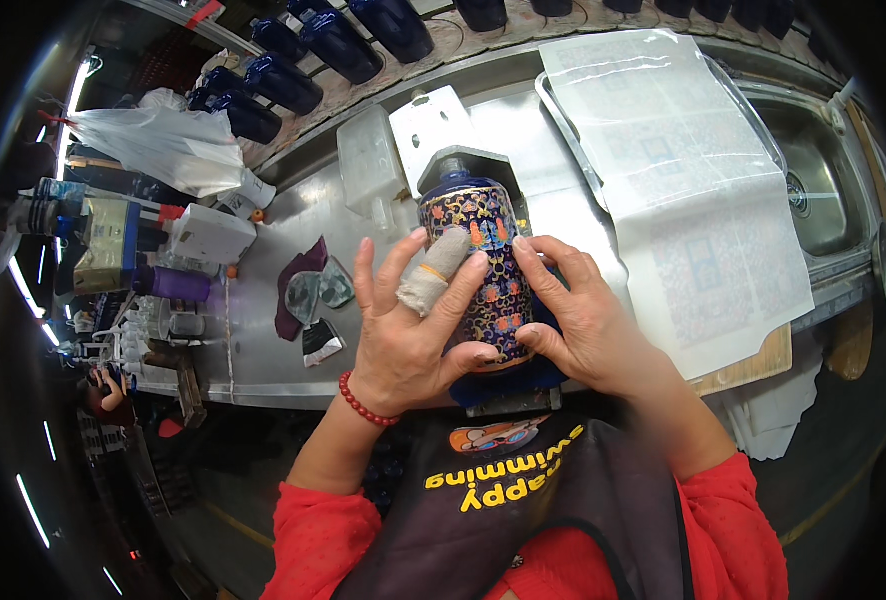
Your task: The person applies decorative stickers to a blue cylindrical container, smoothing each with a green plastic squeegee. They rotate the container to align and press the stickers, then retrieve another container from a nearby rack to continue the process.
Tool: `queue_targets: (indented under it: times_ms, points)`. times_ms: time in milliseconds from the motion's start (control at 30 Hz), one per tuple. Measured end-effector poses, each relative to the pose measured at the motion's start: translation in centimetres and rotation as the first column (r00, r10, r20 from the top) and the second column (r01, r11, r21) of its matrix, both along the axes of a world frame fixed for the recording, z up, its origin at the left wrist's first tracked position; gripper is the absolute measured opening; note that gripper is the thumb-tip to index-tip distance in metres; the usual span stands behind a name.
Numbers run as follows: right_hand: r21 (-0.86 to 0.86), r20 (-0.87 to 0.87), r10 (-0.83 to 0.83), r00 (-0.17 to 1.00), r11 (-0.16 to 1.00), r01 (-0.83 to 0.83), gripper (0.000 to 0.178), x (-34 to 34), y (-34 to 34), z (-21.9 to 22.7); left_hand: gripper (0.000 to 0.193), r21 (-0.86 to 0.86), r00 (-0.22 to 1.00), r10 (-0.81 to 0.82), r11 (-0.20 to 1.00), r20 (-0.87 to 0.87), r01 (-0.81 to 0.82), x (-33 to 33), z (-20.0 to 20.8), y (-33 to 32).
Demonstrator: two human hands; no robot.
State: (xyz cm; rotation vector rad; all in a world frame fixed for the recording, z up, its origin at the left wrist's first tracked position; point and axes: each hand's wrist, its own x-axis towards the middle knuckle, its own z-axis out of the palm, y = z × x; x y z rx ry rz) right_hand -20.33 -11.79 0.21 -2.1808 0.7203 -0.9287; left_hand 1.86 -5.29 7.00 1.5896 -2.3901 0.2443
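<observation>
A dark blue bottle (495, 290) with a colourful floral and scroll pattern lies in front of me, its neck pointing away. The neck sits at a metal bracket (498, 162) on the work surface. My left hand (403, 345) is on its left side, fingers spread, with the index fingertip and thumb touching the pattern. A grey cloth cover (438, 275) with an orange band wraps the middle finger. On the other side, my right hand (598, 325) rests its thumb and index fingertip against the bottle, fingers extended and not wrapped round it.
Patterned translucent sheets (693, 200) cover a tray at right, before a sink (813, 180). A clear plastic box (368, 160) stands behind my left hand, and dark cloths (303, 290) lie left. Several blue bottles (343, 50) line the far ledge. A white plastic bag (163, 145) is far left.
</observation>
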Motion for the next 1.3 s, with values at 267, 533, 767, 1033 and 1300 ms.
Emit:
queue_targets:
  times_ms: [267, 533, 767, 1033, 1300]
  points:
    - [0.013, -0.037, 0.039, 0.999, 0.999, -0.038, 0.071, 0.1, -0.1, -0.2, 0.068, 0.0, 0.998, 0.006, 1.0, 0.057, -0.006, 0.0, 0.0, 0.0]
    - [0.014, 0.007, 0.01, 1.0, 1.0, -0.01, 0.063, 0.0, 0.3, -0.6, 0.052, -0.015, 0.983, 0.082, 0.996, -0.162, -0.086, -1.1, -0.8, -0.5]
    - [0.013, 0.026, 0.014, 1.0, 1.0, -0.014, 0.063, 0.1, 0.2, -0.4, 0.057, -0.005, 0.98, 0.11, 0.994, -0.165, -0.112, -1.6, -0.9, -0.6]
    - [0.057, -0.029, 0.054, 0.998, 0.997, -0.052, 0.067, -0.2, 0.1, -0.3, 0.06, 0.003, 0.97, 0.117, 0.993, -0.211, -0.119, -1.4, -0.6, -1.0]
    - [0.005, 0.02, 0.025, 0.999, 1.0, -0.025, 0.07, 0.0, 0.1, -0.1, 0.061, -0.009, 0.975, 0.136, 0.99, -0.176, -0.139, -1.6, -0.2, -1.7]
